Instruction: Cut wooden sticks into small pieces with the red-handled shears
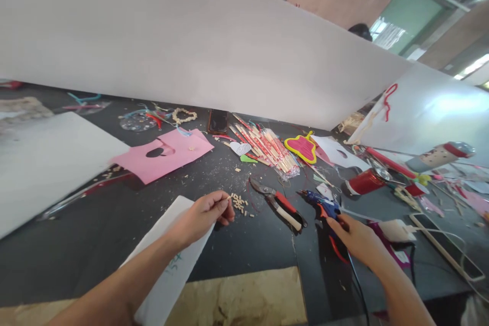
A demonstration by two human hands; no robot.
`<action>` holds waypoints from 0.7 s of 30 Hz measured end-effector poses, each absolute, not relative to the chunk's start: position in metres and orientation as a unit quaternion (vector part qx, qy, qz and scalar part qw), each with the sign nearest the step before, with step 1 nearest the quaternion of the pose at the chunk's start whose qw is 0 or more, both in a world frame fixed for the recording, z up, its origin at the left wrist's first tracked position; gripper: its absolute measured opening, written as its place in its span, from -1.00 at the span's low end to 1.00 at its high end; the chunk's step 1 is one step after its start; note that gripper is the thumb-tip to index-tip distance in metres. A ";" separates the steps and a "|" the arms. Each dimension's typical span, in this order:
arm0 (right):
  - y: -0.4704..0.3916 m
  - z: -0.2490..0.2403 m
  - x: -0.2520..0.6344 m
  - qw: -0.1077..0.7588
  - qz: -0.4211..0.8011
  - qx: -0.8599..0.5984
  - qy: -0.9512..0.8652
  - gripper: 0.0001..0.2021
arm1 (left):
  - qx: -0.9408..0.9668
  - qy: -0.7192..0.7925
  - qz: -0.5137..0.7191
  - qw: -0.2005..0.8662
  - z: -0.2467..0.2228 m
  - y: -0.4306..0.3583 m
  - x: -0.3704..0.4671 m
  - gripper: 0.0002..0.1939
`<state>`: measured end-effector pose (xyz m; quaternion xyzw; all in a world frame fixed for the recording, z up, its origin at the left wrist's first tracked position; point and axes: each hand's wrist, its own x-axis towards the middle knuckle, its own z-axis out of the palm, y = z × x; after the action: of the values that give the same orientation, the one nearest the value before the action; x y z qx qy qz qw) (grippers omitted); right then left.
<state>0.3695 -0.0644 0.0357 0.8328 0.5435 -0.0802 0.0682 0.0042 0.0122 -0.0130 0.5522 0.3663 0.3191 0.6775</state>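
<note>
My left hand (212,211) is closed in a pinch, with the tip of a small pale wooden piece (229,197) showing at the fingertips. Right beside those fingers lies a pile of short cut wooden stick pieces (239,202). My right hand (353,237) is wrapped round a blue glue gun (323,202), whose nozzle points left. Between the two hands rest pruning shears (277,202) with red and white handles, their blades partly apart. Under my left forearm is a white board (168,270) with green writing.
Red-wrapped chopsticks (263,145) lie behind the shears, near a yellow-edged pink shape (301,147). Pink paper (171,155) with a cut hole is at left. A red can (367,181), a phone (446,247) and cables are at right. A white partition (214,46) stands behind.
</note>
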 end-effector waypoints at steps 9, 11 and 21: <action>-0.006 0.087 0.316 -0.018 0.017 0.774 0.633 -0.70 | 0.366 0.321 0.414 0.769 -0.011 0.019 0.001 -0.75; 0.013 0.090 0.289 -0.057 0.026 0.740 0.669 -0.72 | 0.352 0.317 0.418 0.775 -0.012 0.021 0.000 -0.74; 0.129 0.066 0.193 -0.075 -0.030 0.548 0.833 -0.64 | 0.329 0.291 0.416 0.796 -0.012 0.024 -0.001 -0.78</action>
<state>0.1930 0.1290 0.0661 0.5478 0.8328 -0.0303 -0.0745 -0.0011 0.0239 -0.0124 0.3290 0.2913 0.4163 0.7960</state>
